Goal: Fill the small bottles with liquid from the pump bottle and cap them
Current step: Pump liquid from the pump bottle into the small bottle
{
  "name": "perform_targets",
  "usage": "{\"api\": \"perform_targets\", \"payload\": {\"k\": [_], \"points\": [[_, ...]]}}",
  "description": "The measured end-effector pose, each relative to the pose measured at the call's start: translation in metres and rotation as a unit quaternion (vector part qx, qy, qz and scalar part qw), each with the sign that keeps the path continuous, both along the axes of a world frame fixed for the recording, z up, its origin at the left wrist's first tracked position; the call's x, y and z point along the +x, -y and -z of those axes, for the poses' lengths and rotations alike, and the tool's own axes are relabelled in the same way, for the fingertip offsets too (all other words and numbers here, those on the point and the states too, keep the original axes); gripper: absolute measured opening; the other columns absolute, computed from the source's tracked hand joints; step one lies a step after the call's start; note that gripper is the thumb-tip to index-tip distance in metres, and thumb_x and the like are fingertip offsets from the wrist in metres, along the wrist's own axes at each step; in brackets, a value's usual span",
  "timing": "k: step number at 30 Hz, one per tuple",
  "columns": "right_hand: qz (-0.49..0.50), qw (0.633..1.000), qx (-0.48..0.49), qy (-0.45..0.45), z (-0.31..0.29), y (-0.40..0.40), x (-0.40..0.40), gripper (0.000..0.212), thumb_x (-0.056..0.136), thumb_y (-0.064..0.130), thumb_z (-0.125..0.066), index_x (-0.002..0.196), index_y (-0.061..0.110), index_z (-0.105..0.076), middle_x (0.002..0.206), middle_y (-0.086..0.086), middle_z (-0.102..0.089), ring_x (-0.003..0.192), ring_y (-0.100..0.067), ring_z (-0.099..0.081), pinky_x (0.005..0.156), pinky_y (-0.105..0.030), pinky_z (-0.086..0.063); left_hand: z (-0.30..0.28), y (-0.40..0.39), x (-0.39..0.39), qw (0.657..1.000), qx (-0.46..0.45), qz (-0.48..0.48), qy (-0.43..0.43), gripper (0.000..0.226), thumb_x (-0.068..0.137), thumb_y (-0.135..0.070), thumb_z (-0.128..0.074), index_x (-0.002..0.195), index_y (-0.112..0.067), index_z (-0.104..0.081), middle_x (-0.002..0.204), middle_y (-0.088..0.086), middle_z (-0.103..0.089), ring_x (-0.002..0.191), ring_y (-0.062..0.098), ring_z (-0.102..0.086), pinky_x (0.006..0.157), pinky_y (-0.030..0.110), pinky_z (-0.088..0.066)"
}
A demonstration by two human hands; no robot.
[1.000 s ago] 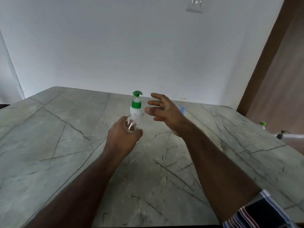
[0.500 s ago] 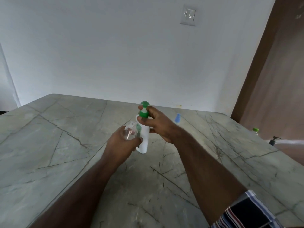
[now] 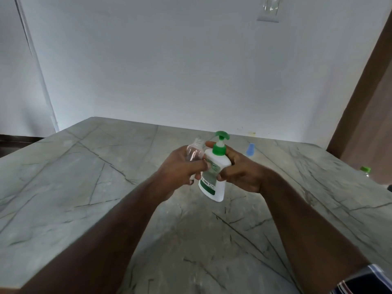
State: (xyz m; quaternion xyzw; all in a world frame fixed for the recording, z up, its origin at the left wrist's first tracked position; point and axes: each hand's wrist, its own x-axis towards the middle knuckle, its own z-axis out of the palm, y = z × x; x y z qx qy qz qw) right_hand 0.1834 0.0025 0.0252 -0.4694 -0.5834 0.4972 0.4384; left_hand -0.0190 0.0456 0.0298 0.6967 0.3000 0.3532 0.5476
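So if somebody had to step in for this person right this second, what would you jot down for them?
Left hand: closed on the small clear bottle, uncapped and apparently empty.
Right hand: gripping the white pump bottle, lifted and tilted over the table.
Blue cap: lying on the table behind the hands.
Done: both bottles picked up.
Left: aim the green nozzle at the small bottle's mouth, pump, fit the cap.

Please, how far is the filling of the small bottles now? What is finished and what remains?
Done: nothing looks filled or capped yet. In hand: the left hand holds a clear small bottle, open and seemingly empty; the right hand has the pump bottle in its grip, lifted beside it. Left: pumping the liquid in, then capping, perhaps with the blue cap on the table.
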Motion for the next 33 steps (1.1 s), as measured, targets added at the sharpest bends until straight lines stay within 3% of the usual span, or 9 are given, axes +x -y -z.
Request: {"api": "perform_targets", "payload": {"k": [4,7,10,13,17,20,22,26,33], "points": [[0.056,0.998,0.036,0.0,0.008,-0.002,-0.004,0.089,0.062,-0.004,-0.074,0.137,0.038,-0.05,0.139,-0.005,-0.057,0.125,-0.034,-0.056,0.104,-0.052,-0.047,-0.006,-0.002,0.007,1.0,0.003,0.0,0.021,0.024,0.086,-0.01,-0.075,0.107,-0.014,-0.065,0.075,-0.002,-0.067,0.064,0.009,-0.06,0.057,0.027,-0.047],[0.15,0.982,0.106,0.046,0.011,-0.002,-0.015,0.086,0.06,0.017,-0.083,0.135,0.038,-0.046,0.125,0.0,-0.061,0.115,-0.025,-0.061,0.096,-0.042,-0.054,-0.001,-0.002,0.009,0.999,-0.003,-0.003,0.043,0.026,0.085,-0.011,-0.076,0.107,-0.013,-0.064,0.075,0.002,-0.066,0.065,0.012,-0.059,0.054,0.026,-0.045],[0.165,0.965,0.174,0.108,0.014,-0.002,-0.019,0.085,0.062,0.019,-0.091,0.126,0.046,-0.042,0.117,0.003,-0.061,0.105,-0.014,-0.063,0.092,-0.035,-0.056,0.009,-0.003,0.005,0.998,-0.012,0.003,0.054,0.026,0.085,-0.012,-0.076,0.107,-0.012,-0.062,0.075,0.004,-0.066,0.065,0.013,-0.059,0.052,0.026,-0.044],[0.144,0.958,0.184,0.169,0.017,0.002,-0.018,0.109,0.062,0.025,-0.094,0.145,0.042,-0.026,0.126,0.013,-0.054,0.11,0.002,-0.057,0.092,-0.023,-0.052,0.015,-0.006,0.001,0.999,-0.008,-0.024,0.031,0.026,0.084,-0.012,-0.077,0.106,-0.012,-0.064,0.073,0.001,-0.064,0.061,0.009,-0.059,0.05,0.025,-0.045],[0.179,0.945,0.199,0.188,0.018,0.006,-0.023,0.146,0.049,0.047,-0.095,0.153,0.048,0.007,0.128,0.022,-0.047,0.115,-0.001,-0.055,0.102,-0.032,-0.048,0.016,-0.009,-0.001,0.999,0.0,-0.04,0.032,0.025,0.084,-0.008,-0.075,0.105,-0.012,-0.063,0.073,0.002,-0.064,0.06,0.01,-0.058,0.05,0.025,-0.045],[0.204,0.919,0.27,0.201,0.011,0.011,-0.029,0.136,0.049,0.054,-0.091,0.15,0.053,0.001,0.133,0.046,-0.024,0.124,-0.002,-0.048,0.103,-0.023,-0.044,0.016,-0.008,-0.001,0.999,0.012,-0.035,0.026,0.025,0.085,-0.006,-0.074,0.106,-0.012,-0.063,0.078,0.006,-0.064,0.06,0.01,-0.058,0.051,0.026,-0.045],[0.214,0.909,0.301,0.192,0.008,0.014,-0.032,0.12,0.056,0.05,-0.088,0.146,0.053,-0.01,0.129,0.056,-0.024,0.121,0.0,-0.051,0.099,-0.016,-0.046,0.017,-0.007,0.0,0.999,0.026,-0.04,0.011,0.025,0.085,-0.009,-0.074,0.106,-0.015,-0.063,0.08,0.005,-0.065,0.061,0.009,-0.058,0.052,0.026,-0.047],[0.233,0.896,0.328,0.187,0.011,0.014,-0.037,0.1,0.063,0.053,-0.086,0.143,0.042,-0.028,0.126,0.043,-0.042,0.113,0.005,-0.055,0.094,-0.018,-0.051,0.015,-0.003,0.002,0.997,0.055,-0.055,0.0,0.027,0.086,-0.018,-0.077,0.107,-0.02,-0.06,0.085,0.003,-0.067,0.064,0.008,-0.06,0.055,0.023,-0.049],[0.251,0.905,0.303,0.162,0.014,0.011,-0.043,0.097,0.056,0.06,-0.082,0.135,0.045,-0.03,0.118,0.033,-0.052,0.106,0.001,-0.062,0.091,-0.029,-0.056,0.005,-0.002,0.001,0.982,0.156,-0.104,-0.03,0.041,0.081,-0.02,-0.08,0.115,-0.024,-0.057,0.105,-0.008,-0.067,0.093,0.014,-0.066,0.073,0.029,-0.059]]}}
